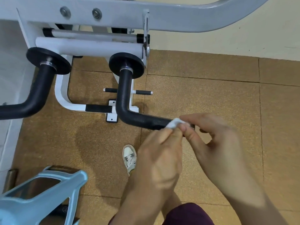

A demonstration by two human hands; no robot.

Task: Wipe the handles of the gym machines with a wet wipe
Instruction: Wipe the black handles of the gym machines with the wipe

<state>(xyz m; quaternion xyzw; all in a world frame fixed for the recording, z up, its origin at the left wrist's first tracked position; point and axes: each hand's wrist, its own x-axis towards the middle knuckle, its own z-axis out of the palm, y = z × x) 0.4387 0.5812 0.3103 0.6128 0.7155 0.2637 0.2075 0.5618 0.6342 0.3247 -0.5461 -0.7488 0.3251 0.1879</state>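
Blue plastic stool [48,192] sat nearest, low at the left over the floor [203,95]. Beyond it, left black handle [37,91] ran off the left edge, no hand on it. Then right black handle [139,120], bent toward the person, with wet wipe [173,123] bunched on its outer end. Person's left hand [159,159] pinched the wipe's near corner. Their right hand [217,143] curled over the tip, pinching it too, likely spreading it to wrap the grip.

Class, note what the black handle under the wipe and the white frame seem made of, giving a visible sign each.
Black handle: likely rubber or foam sleeve, matt, finely pebbled. White frame: probably painted metal, smooth sheen, bolt heads showing.
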